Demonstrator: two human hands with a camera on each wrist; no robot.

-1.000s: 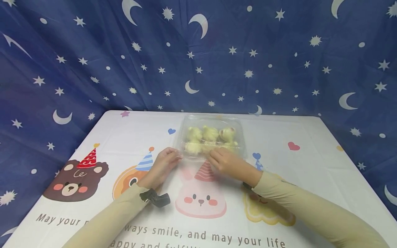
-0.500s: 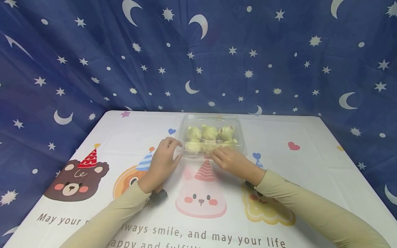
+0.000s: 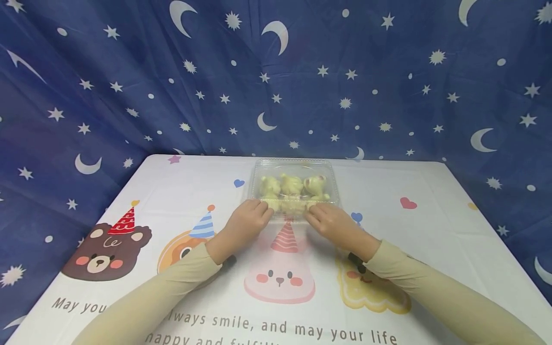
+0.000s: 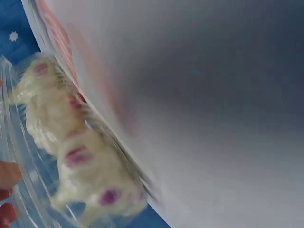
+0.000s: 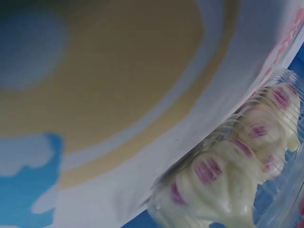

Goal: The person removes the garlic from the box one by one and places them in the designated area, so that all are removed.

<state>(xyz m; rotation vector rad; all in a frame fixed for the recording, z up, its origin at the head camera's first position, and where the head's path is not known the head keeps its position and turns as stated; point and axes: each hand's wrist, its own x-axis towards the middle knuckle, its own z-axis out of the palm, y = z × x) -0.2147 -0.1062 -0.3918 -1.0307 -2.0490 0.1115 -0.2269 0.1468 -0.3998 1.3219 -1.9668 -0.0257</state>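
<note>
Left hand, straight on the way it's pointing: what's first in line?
The clear container, at its near left corner; the left hand looks right up against it, though exact contact is unclear.

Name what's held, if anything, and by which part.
Left hand and right hand are at the near edge of the clear container; whether they pinch or press it cannot be told.

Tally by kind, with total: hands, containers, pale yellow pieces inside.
Hands (left hand, right hand): 2
Clear container: 1
Pale yellow pieces, two rows of three: 6
Total: 9
</note>
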